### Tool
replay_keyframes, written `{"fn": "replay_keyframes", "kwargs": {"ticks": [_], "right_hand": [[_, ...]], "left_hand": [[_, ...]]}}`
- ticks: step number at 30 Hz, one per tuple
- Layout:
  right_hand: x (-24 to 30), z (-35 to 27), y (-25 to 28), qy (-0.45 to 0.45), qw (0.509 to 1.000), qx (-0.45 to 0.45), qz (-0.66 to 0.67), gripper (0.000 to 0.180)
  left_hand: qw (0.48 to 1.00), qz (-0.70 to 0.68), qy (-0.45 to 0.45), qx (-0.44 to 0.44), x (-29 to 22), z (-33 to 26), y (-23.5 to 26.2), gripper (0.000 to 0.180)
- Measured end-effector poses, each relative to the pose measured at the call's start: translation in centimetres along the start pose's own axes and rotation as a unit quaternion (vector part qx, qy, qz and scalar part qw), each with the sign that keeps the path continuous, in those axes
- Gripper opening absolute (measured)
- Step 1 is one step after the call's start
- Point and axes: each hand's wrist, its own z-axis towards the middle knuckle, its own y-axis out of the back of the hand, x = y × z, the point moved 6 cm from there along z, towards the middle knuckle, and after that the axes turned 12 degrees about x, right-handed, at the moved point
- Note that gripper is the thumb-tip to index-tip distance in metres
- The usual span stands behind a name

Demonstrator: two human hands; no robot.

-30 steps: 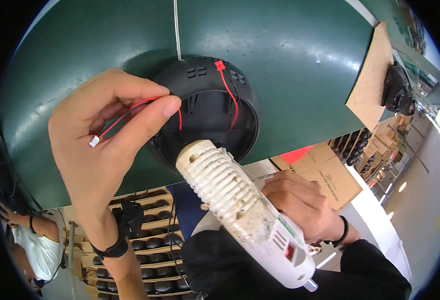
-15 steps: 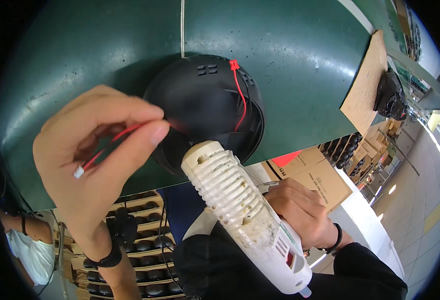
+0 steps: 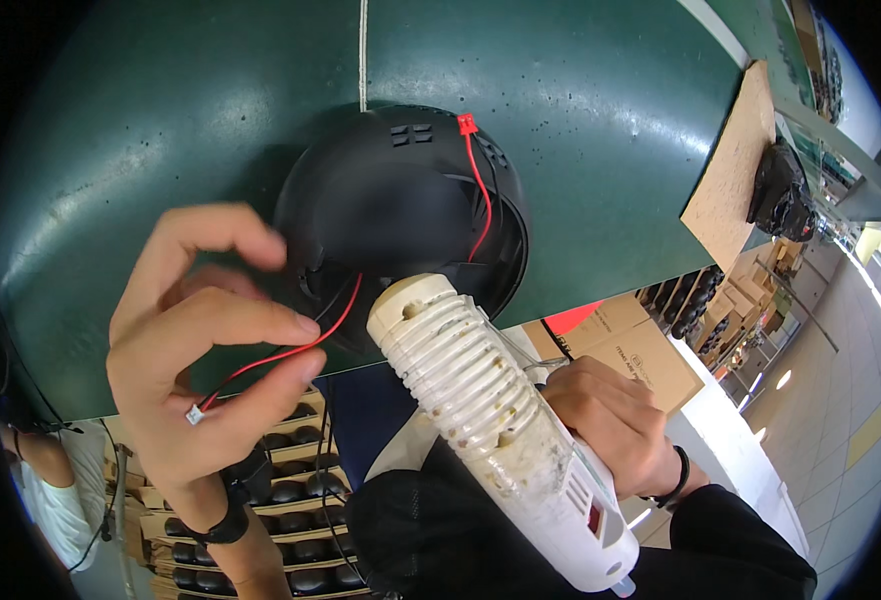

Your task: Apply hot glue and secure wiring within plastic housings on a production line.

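Right now, the left hand [image 3: 210, 345] pinches one red-and-black wire pair [image 3: 340, 322] between thumb and a finger, index lifted clear; its white plug [image 3: 194, 413] is by the palm. Right hand [image 3: 610, 425] closed round one glue gun [image 3: 500, 425]: white, ribbed, brown-stained. One black shell [image 3: 335, 180], round, smooth, slotted, sits on the green table [image 3: 610, 190] at the near edge; dark blur hides part of its opening. Second wire pair [image 3: 485, 195] ends in a red plug [image 3: 466, 124]. Count: two pairs, two plugs.

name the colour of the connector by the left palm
The connector is white, head view.
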Motion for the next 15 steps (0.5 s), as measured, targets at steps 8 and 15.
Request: {"fn": "replay_keyframes", "kwargs": {"ticks": [8,15], "right_hand": [[0.1,-1.3,0.8,-0.004,1.0,-0.017,0.022,0.036],[-0.5,-3.2,0.9,0.002,1.0,-0.031,-0.005,0.03]], "left_hand": [[0.991,0.113,0.003,-0.069,1.8,0.0,-4.9,0.117],[0.976,-0.044,0.073,-0.199,2.2,-6.3,-8.6,0.101]]}}
